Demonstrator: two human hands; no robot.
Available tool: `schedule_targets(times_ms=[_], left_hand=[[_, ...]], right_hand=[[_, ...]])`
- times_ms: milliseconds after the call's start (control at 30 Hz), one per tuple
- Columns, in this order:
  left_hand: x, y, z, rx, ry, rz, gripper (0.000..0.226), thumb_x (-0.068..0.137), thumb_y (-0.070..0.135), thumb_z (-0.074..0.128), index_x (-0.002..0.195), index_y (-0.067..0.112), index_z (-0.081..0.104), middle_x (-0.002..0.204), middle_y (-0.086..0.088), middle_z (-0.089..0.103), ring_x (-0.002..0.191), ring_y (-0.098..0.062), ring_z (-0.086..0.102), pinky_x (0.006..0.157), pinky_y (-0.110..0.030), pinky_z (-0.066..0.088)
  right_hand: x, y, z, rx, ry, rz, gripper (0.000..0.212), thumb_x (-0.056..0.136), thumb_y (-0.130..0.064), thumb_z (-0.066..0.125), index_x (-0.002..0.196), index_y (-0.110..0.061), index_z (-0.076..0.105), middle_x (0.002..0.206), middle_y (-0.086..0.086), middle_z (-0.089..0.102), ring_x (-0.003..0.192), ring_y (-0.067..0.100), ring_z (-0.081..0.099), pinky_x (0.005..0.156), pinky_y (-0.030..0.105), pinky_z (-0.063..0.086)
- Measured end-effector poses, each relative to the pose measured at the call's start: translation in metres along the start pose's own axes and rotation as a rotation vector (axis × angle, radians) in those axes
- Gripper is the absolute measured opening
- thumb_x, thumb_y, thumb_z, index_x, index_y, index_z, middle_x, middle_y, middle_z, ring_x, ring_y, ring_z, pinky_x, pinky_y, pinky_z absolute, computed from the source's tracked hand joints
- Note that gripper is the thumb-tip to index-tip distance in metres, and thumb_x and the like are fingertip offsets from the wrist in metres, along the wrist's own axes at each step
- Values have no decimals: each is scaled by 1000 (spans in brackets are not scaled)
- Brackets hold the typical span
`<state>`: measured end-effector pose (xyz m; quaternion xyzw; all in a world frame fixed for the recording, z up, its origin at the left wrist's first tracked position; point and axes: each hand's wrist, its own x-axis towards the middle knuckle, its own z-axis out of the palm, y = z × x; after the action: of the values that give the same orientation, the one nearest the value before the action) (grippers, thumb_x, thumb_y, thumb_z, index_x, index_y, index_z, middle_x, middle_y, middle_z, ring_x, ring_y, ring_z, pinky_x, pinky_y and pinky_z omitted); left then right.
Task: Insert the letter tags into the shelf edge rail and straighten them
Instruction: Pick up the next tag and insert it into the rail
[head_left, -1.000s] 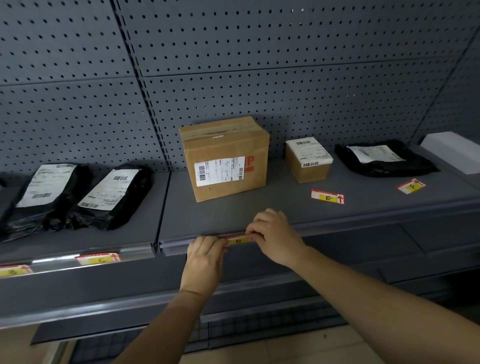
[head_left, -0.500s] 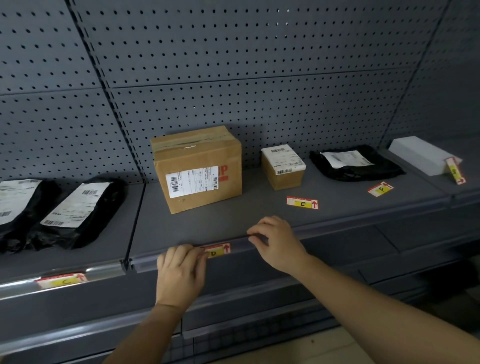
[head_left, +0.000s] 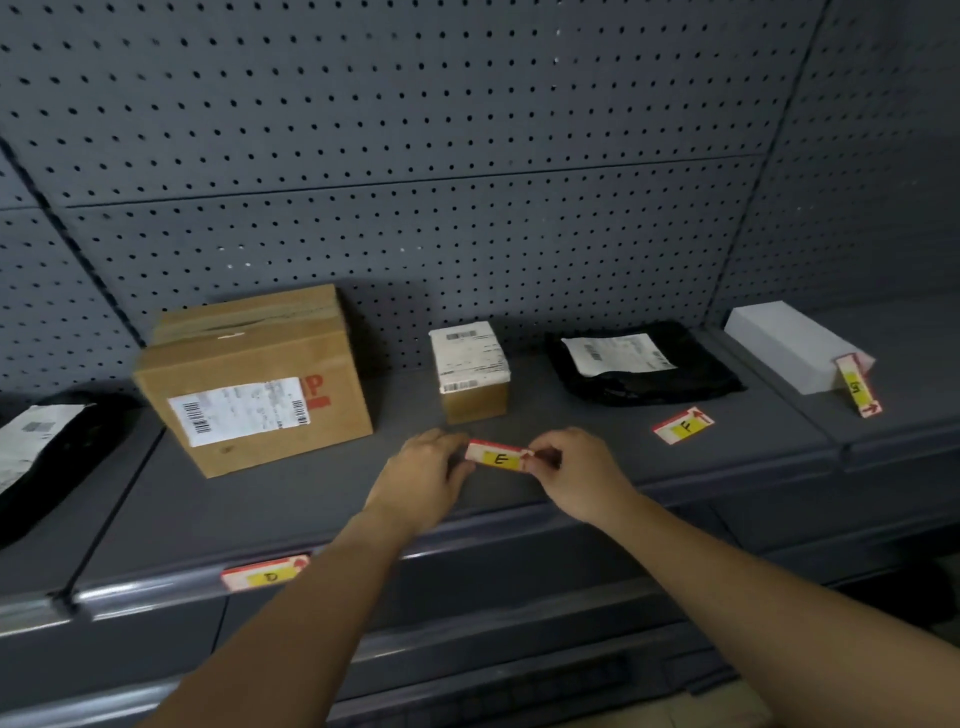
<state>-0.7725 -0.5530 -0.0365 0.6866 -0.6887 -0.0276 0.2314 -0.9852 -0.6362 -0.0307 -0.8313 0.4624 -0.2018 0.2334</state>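
here, e tag (head_left: 500, 456) between both hands, left grip (head_left: 427, 470), right grip (head_left: 570, 472)

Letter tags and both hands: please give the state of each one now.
D tag: in the shelf edge rail.
E tag: pinched at both ends.
F tag: loose on shelf.
Left hand: holds E tag.
Right hand: holds E tag.

A parcel depot: pegboard shelving (head_left: 467, 208) holding labelled parcels (head_left: 249, 384).

Both forearms bare, seemingly no sleeves or jewellery.
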Motion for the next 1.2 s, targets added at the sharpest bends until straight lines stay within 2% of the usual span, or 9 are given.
schedule_targets(times_ms=[167, 267, 367, 467, 600, 733, 933, 1033, 1200], left_hand=[[23, 16, 18, 183, -66, -135, 40, 96, 42, 45, 135, 31, 47, 123, 0, 52, 113, -24, 46, 91, -45, 40], [28, 21, 20, 175, -94, -201, 32, 95, 41, 48, 126, 32, 52, 120, 1, 48, 113, -23, 42, 93, -47, 36], [32, 23, 17, 77, -66, -258, 18, 88, 39, 61, 104, 33, 55, 104, 7, 47, 104, -19, 45, 90, -43, 39], [30, 25, 13, -66, 30, -333, 14, 83, 30, 67, 83, 32, 53, 90, 13, 50, 90, -12, 51, 85, -41, 41], [14, 36, 8, -151, 244, -406, 17, 85, 24, 66, 77, 32, 54, 81, 18, 56, 79, -5, 49, 83, -38, 37], [-25, 46, -1, -84, 443, -258, 18, 83, 27, 72, 93, 31, 58, 93, 17, 53, 90, -5, 49, 78, -35, 34], [-74, 41, 28, 122, 394, 115, 18, 81, 33, 71, 97, 26, 70, 93, 5, 57, 87, -15, 49, 77, -30, 29], [-79, 36, 42, 218, 379, 182, 24, 84, 36, 65, 102, 22, 72, 93, 3, 59, 85, -18, 48, 75, -31, 30], [-79, 32, 57, 261, 396, 272, 25, 90, 27, 58, 108, 15, 71, 95, -2, 63, 86, -22, 49, 77, -34, 36]], right_hand=[[16, 9, -3, -53, -106, 30, 42, 86, -47, 60, 123, -27, 58, 113, 0, 55, 101, 20, 56, 91, 41, 47], [19, 7, -2, -93, -126, 18, 44, 87, -46, 59, 128, -28, 56, 118, 1, 52, 106, 22, 54, 93, 41, 43], [20, 6, -2, -83, -109, -16, 32, 87, -41, 61, 118, -31, 61, 110, -3, 53, 98, 19, 55, 88, 38, 44], [22, 6, -3, 39, -86, -50, 14, 87, -31, 65, 100, -29, 68, 98, -6, 54, 86, 13, 57, 78, 33, 49], [20, 4, -11, 188, -109, -80, 3, 89, -26, 66, 91, -26, 68, 85, -12, 66, 77, 1, 61, 66, 20, 49], [9, 3, -27, 236, -131, -115, 3, 92, -27, 63, 92, -29, 65, 86, -14, 66, 79, -3, 61, 68, 15, 48], [-15, 6, -34, 205, -157, -100, 8, 94, -24, 58, 94, -30, 63, 91, -14, 61, 83, -1, 58, 67, 15, 45], [-24, 8, -33, 192, -140, -99, 8, 94, -22, 57, 94, -29, 62, 91, -14, 60, 83, -1, 57, 67, 14, 45], [-31, 9, -31, 184, -116, -90, 9, 94, -21, 58, 93, -29, 61, 91, -13, 59, 84, 1, 57, 71, 16, 47]])
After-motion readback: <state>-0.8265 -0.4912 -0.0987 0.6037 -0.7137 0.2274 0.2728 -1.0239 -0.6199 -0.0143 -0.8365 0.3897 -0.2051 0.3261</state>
